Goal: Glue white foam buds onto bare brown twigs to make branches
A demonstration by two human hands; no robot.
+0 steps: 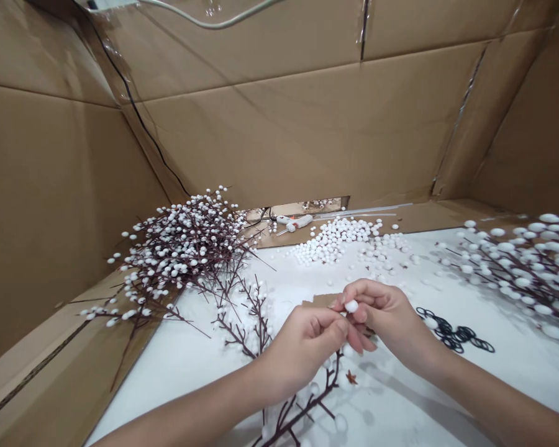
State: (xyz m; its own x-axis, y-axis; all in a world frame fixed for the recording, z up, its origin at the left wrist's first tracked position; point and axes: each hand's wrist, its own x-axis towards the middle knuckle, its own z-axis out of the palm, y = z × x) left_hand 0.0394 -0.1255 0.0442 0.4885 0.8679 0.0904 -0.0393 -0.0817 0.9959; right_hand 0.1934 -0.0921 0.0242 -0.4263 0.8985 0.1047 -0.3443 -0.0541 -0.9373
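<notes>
My right hand (pixel 377 304) pinches a small white ball (pixel 351 306) between thumb and fingertips. Right beside it, my left hand (pixel 314 338) is closed on the upper part of a dark brown branch (pixel 302 413), which runs down toward the bottom edge. The fingertips of both hands nearly meet at the ball. A piece of brown cardboard (pixel 323 300) lies partly hidden behind the hands. Below them, a small orange-brown star-shaped piece (pixel 351 377) rests on the white board (pixel 168 379).
Bunches of white-berried branches stand at left (pixel 186 242) and right (pixel 522 267). Loose white balls (pixel 340 236) are piled at the back, near a glue gun (pixel 295 222) and clear sticks (pixel 368 211). Black rings (pixel 461 335) lie right of my hands. Cardboard walls (pixel 279 124) surround the area.
</notes>
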